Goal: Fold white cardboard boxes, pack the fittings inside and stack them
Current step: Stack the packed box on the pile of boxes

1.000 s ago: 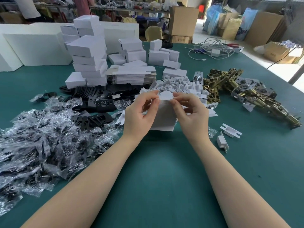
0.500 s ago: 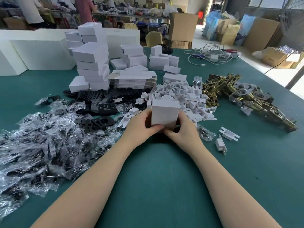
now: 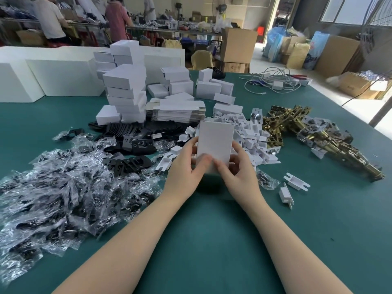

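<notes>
Both hands gripping white cardboard box [image 3: 215, 141] upright above green counter [image 3: 212, 240]: left hand [image 3: 186, 168] at lower left edge, right hand [image 3: 237, 170] at lower right, thumbs on front face. White plastic fittings [image 3: 252, 136] heaped just behind; stacked boxes [image 3: 125, 92] beyond.

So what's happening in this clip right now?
A person is assembling a small white cardboard box, held upright above the green table with the left hand and right hand gripping its lower end. Finished boxes are stacked behind, beside flat blanks; brass fittings lie to the right, bagged parts to the left.
</notes>
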Demonstrator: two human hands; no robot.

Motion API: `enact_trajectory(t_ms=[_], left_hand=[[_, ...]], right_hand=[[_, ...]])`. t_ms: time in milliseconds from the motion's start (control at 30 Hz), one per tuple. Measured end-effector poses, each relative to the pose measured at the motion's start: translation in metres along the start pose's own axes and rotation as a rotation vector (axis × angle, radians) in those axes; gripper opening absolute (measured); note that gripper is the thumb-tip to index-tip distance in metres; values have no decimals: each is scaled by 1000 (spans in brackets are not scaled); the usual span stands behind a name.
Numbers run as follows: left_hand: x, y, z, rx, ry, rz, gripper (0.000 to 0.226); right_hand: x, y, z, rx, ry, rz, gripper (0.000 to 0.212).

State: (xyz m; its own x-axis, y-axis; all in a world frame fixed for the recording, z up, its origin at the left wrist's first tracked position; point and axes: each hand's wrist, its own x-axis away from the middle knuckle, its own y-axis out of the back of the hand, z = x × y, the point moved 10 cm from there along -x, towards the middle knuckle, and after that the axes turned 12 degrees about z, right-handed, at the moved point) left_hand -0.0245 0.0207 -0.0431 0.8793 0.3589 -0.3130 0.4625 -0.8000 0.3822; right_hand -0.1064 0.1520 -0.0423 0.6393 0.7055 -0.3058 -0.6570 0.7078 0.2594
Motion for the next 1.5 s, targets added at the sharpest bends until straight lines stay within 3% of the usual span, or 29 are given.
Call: enact_trajectory(t_ms=[100,167,267,400,467,567,667,867,1133,1233,1300,1400,1433,1500], left_hand=[[2,-7,-6,96,-23,30,52],[3,4,-9,184,-18,-41,44],[6,51,-31,398,-49,-312,42],[-6,192,-62,568,-238,-800,31],[-25,258,-48,577,-116,-908,34],[-61,311,-17,442,184,-793,28],[-85,332,-9,360,316,-734,25],[-122,295,4,193,539,-446,9],[-126,292,5,-11,611,-478,26],[-122,302,-4,-326,666,-548,54],[-119,309,-36,-587,546,-693,60],[-117,285,-102,-722,63,-897,49],[-119,263,-118,-774,-98,-889,45],[-137,204,-132,-905,-326,-684,37]], right_hand=[[-1,-5,-4,-44,-27,2,44],[-1,-8,-8,-14,-49,30,36],[0,-6,-13,-22,-83,15,26],[-2,-9,-18,-34,-100,26,17],[-4,-10,-21,-39,-117,23,15],[-7,-7,-25,-35,-156,-8,13],[-8,-10,-28,43,-179,10,10],[-7,-10,-29,62,-186,37,18],[-7,-10,-28,90,-215,37,20],[-7,-11,-28,79,-215,34,19],[-7,-11,-29,72,-219,32,18],[-8,-12,-30,77,-232,32,14],[-8,-12,-31,79,-235,32,14],[-7,-12,-32,74,-241,30,13]])
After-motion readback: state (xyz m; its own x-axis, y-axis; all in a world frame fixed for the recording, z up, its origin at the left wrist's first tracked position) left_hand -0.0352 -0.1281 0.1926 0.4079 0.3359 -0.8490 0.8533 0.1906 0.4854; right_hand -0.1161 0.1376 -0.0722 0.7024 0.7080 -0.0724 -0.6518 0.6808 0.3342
